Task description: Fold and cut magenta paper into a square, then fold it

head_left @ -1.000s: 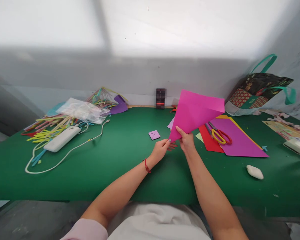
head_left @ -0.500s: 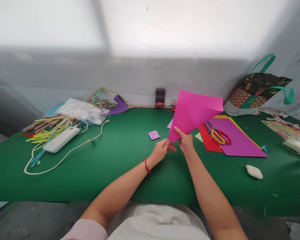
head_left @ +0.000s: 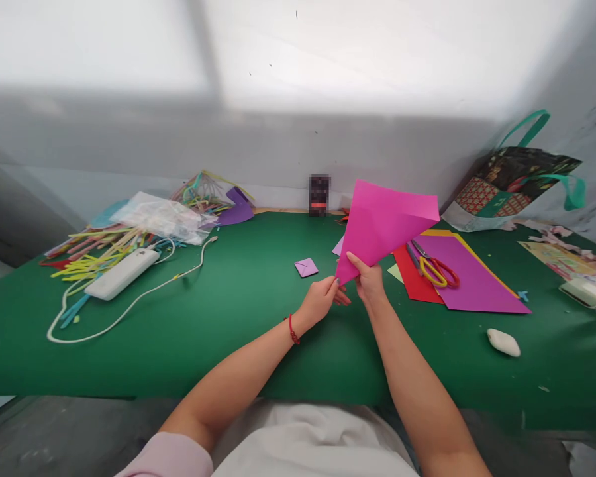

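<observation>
A large sheet of bright pink paper (head_left: 382, 222) is held up over the table, folded over diagonally, its narrow corner pointing down toward me. My left hand (head_left: 322, 297) pinches that lower corner between thumb and fingers. Just to the right, my right hand (head_left: 369, 278) grips the same sheet, thumb on the front and the other fingers hidden behind it. On the table left of the sheet lies a small folded lilac paper square (head_left: 306, 267). Scissors (head_left: 434, 270) with yellow and red handles rest on stacked purple paper (head_left: 477, 281) and red paper (head_left: 422, 285).
The green table (head_left: 238, 318) bears a white power bank (head_left: 122, 273) with a cable, paper strips (head_left: 97, 258) and a plastic bag (head_left: 163, 218) at left. A dark pixelated object (head_left: 319, 195) stands at the back. At right are a patterned bag (head_left: 514, 182) and a white case (head_left: 503, 342).
The pink sheet's right corner has shifted slightly left and down. Both hands keep the same hold. The whole view has moved very slightly.
</observation>
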A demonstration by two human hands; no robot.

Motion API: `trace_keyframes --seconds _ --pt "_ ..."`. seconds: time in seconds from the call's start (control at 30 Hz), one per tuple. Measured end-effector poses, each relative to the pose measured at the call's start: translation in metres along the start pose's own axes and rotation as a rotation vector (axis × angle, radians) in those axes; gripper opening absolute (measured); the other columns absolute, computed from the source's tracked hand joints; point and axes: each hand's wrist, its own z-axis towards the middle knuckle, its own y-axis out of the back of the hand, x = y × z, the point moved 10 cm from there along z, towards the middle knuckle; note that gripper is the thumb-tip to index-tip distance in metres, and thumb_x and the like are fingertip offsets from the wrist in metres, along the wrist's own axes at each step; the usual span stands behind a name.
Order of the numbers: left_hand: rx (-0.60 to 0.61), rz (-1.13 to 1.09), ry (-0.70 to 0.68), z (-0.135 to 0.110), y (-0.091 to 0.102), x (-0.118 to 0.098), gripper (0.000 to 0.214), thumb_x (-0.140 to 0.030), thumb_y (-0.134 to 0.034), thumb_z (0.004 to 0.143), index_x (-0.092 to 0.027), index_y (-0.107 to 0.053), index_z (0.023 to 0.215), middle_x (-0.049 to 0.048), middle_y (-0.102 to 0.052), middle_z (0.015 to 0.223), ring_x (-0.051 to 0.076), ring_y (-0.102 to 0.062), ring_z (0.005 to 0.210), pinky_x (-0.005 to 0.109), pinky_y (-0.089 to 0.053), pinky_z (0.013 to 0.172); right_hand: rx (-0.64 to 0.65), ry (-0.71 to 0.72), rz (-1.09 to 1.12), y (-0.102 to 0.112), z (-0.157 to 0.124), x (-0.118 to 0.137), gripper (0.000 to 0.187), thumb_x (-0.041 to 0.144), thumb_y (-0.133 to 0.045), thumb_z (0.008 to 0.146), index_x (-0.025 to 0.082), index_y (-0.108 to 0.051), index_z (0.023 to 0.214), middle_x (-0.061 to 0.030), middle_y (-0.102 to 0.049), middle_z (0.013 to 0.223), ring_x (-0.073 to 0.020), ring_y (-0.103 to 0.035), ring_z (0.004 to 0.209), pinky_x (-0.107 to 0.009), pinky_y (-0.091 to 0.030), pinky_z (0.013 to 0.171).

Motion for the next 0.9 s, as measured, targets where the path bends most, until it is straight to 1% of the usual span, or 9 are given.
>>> trace_keyframes --seconds 0.17,0.27,0.37,0.47,0.53,0.6,0.7,0.8,0.9 --pt "-0.066 0.008 0.013 -0.003 0.003 0.002 0.033 -0.046 -0.037 0.086 -0.018 -0.048 0.072 0.0026 -0.066 0.056 0.015 -0.064 0.052 0.025 -0.05 0.051 -0.005 0.008 0.017 -0.001 -0.001 0.002 0.038 0.022 -0.081 0.041 0.014 -0.061 0.072 -0.0007 -0.065 0.06 -0.0185 -0.063 0.051 -0.028 -0.052 0.047" --pt "-0.008 -0.054 0.033 -0.001 -0.001 0.003 0.032 -0.047 -0.041 0.084 -0.017 -0.05 0.076 0.0039 -0.068 0.062 0.016 -0.066 0.058 0.026 -0.05 0.054 0.012 0.021 0.013 -0.002 -0.001 0.005 0.039 0.022 -0.081 0.042 0.014 -0.061 0.074 -0.0012 -0.066 0.063 -0.0186 -0.064 0.052 -0.028 -0.052 0.046" --pt "0.068 -0.126 0.052 0.0 -0.007 0.001 0.034 -0.049 -0.053 0.077 -0.016 -0.053 0.083 0.0069 -0.071 0.074 0.018 -0.067 0.068 0.026 -0.05 0.057 0.028 0.028 0.01 -0.001 0.001 0.007 0.038 0.022 -0.08 0.045 0.014 -0.061 0.077 -0.0014 -0.066 0.064 -0.0198 -0.064 0.053 -0.028 -0.052 0.046" --pt "0.12 -0.187 0.083 -0.002 -0.011 0.0 0.046 -0.053 -0.063 0.068 -0.014 -0.053 0.091 0.0093 -0.07 0.079 0.018 -0.067 0.067 0.025 -0.049 0.057 0.033 0.013 0.022 0.0 0.002 0.007 0.035 0.023 -0.08 0.046 0.014 -0.061 0.075 -0.0009 -0.065 0.061 -0.02 -0.065 0.054 -0.027 -0.051 0.044" --pt "0.149 -0.23 0.11 -0.004 -0.014 0.0 0.053 -0.058 -0.061 0.067 -0.013 -0.054 0.094 0.0104 -0.07 0.078 0.017 -0.066 0.064 0.026 -0.049 0.056 0.037 -0.005 0.033 0.0 0.002 0.005 0.034 0.024 -0.08 0.046 0.015 -0.061 0.074 -0.0008 -0.065 0.061 -0.0193 -0.064 0.055 -0.026 -0.051 0.044" --pt "0.153 -0.264 0.119 -0.005 -0.014 -0.001 0.058 -0.065 -0.053 0.069 -0.012 -0.054 0.095 0.0109 -0.07 0.076 0.017 -0.066 0.062 0.026 -0.049 0.056 0.045 -0.028 0.028 -0.002 0.0 0.003 0.034 0.025 -0.08 0.046 0.015 -0.061 0.072 -0.001 -0.065 0.061 -0.0189 -0.064 0.054 -0.025 -0.049 0.042" --pt "0.106 -0.263 0.105 -0.003 -0.008 -0.002 0.062 -0.069 -0.042 0.073 -0.012 -0.055 0.092 0.0104 -0.069 0.073 0.017 -0.065 0.059 0.027 -0.049 0.055 0.067 -0.063 -0.017 -0.008 -0.005 -0.003 0.034 0.025 -0.08 0.045 0.014 -0.062 0.072 -0.002 -0.066 0.06 -0.0193 -0.064 0.053 -0.025 -0.048 0.039" --pt "0.036 -0.199 0.086 -0.001 0.0 0.0 0.059 -0.069 -0.043 0.072 -0.013 -0.054 0.087 0.0081 -0.069 0.067 0.017 -0.064 0.055 0.027 -0.049 0.053 0.087 -0.062 -0.053 -0.014 -0.009 -0.005 0.034 0.026 -0.08 0.044 0.013 -0.063 0.07 -0.0031 -0.066 0.059 -0.0202 -0.064 0.052 -0.026 -0.048 0.04" --pt "0.009 -0.158 0.078 0.001 0.004 0.001 0.054 -0.067 -0.043 0.073 -0.015 -0.052 0.08 0.0056 -0.067 0.06 0.017 -0.064 0.051 0.027 -0.049 0.051 0.114 -0.037 -0.071 -0.018 -0.011 -0.005 0.031 0.029 -0.08 0.046 0.013 -0.062 0.066 -0.0039 -0.066 0.057 -0.022 -0.064 0.053 -0.027 -0.047 0.039"
